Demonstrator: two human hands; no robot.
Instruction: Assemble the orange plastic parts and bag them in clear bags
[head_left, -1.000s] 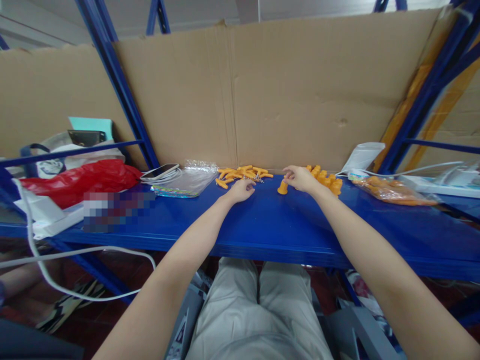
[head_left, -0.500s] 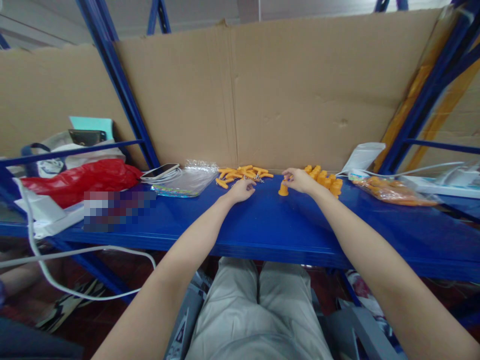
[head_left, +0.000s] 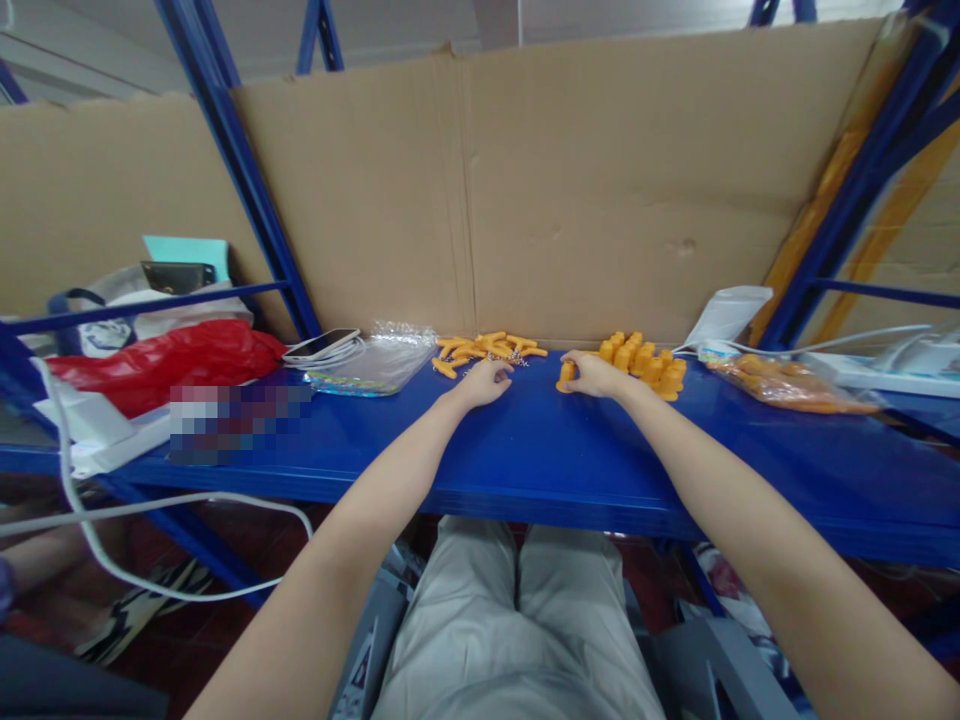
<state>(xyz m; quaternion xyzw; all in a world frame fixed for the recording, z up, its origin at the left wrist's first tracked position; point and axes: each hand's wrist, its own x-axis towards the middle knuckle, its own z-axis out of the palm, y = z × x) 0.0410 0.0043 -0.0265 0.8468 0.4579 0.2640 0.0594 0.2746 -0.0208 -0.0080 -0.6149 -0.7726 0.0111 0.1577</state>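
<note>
Right grip [head_left: 594,374] has slid down, pinching a tapered orange piece [head_left: 565,377]; left grip [head_left: 484,383] unclear.

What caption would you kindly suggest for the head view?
Right hand holding an orange piece, left hand near an orange pile.

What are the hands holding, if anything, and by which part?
The right hand has its fingers around an orange piece, at its top and side. Whether the left hand holds anything, I can't tell.
</note>
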